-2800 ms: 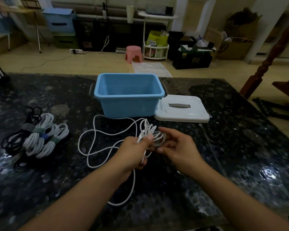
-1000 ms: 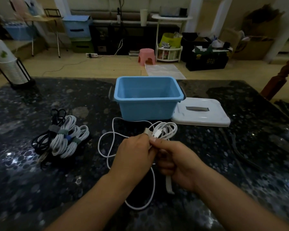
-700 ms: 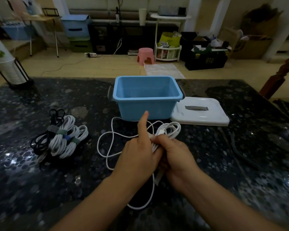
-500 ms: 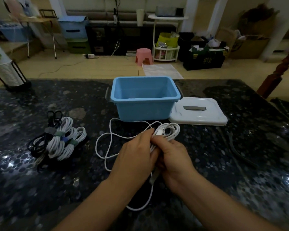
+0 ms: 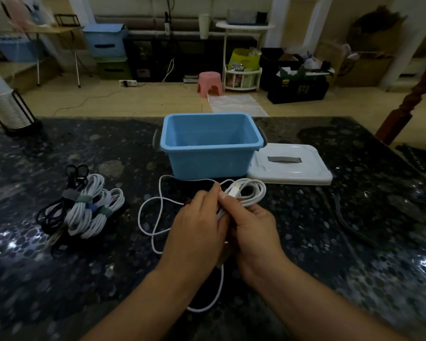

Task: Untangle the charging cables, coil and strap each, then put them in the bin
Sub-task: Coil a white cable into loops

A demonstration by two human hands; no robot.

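Both hands meet at the middle of the tabletop point(image 5: 354, 242): our left hand point(image 5: 197, 230) is curled around the gathered loops of the white cable point(image 5: 251, 193), and our right hand point(image 5: 253, 230) pinches the same bundle just beside it, thumb pressed near the connector end. Part of the cable is coiled beyond the fingers; the rest lies loose on the tabletop in slack loops to the left and trails toward us. The blue bin point(image 5: 210, 166) stands open just behind, apparently holding no cables, its white lid point(image 5: 290, 166) beside it. Strapped cable bundles point(image 5: 84, 207) lie well apart on the left. We judge the main risk to be the coil springing open if either grip eases before a strap goes on. The loose loops cross one another, so winding them in could knot them. A dark strap point(image 5: 349, 222) appears to lie on the right; reaching for it leaves one hand holding the coil.
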